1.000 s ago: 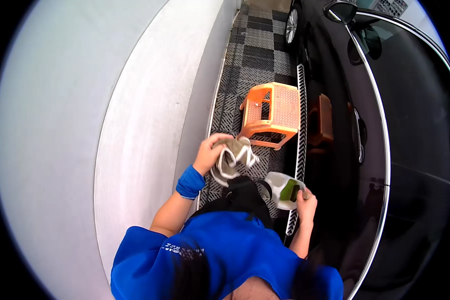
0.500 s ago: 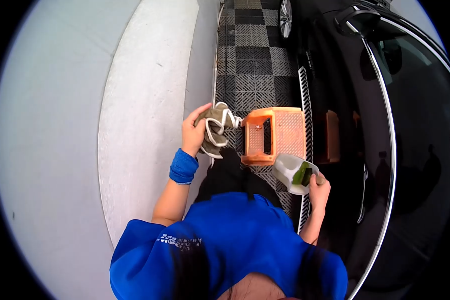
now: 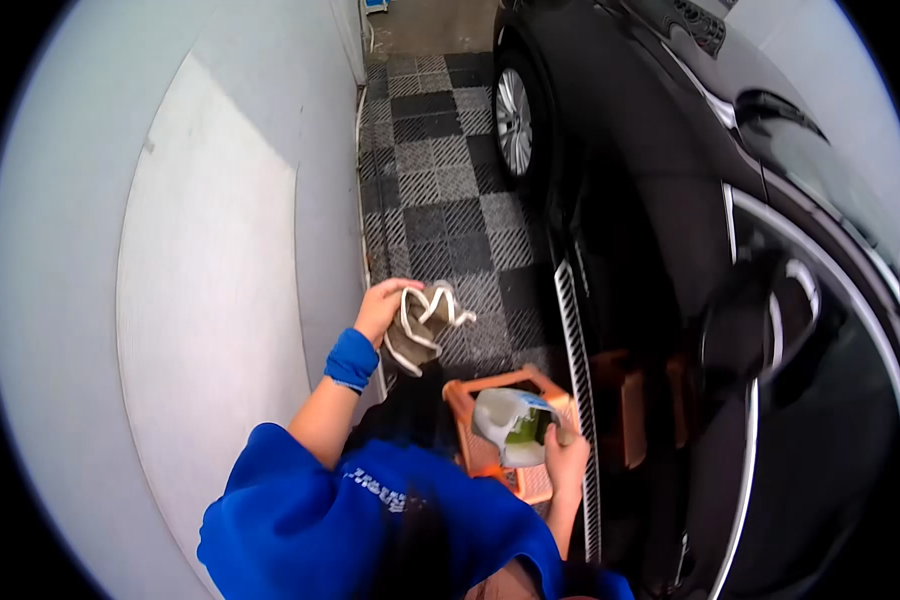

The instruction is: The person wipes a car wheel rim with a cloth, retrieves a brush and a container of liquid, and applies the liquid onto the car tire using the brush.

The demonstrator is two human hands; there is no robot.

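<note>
My left hand is closed on a bunched brown cloth with white edging, whose loose folds hang to the right of my fingers. In my right hand is a whitish plastic container, tilted, with something green showing inside it. A small rounded brownish end pokes out by my right thumb; I cannot make out what it belongs to. Directly below the container stands an orange plastic step stool, partly covered by the container and my right arm.
A black car takes up the right side, its front wheel ahead and its side mirror sticking out. On the left runs a pale wall. Grey and black grid tiles cover the floor between them.
The view has turned and moved forward along the car, so the wheel looks nearer and the stool sits lower. The container is now over the stool. Both hands keep their hold.
</note>
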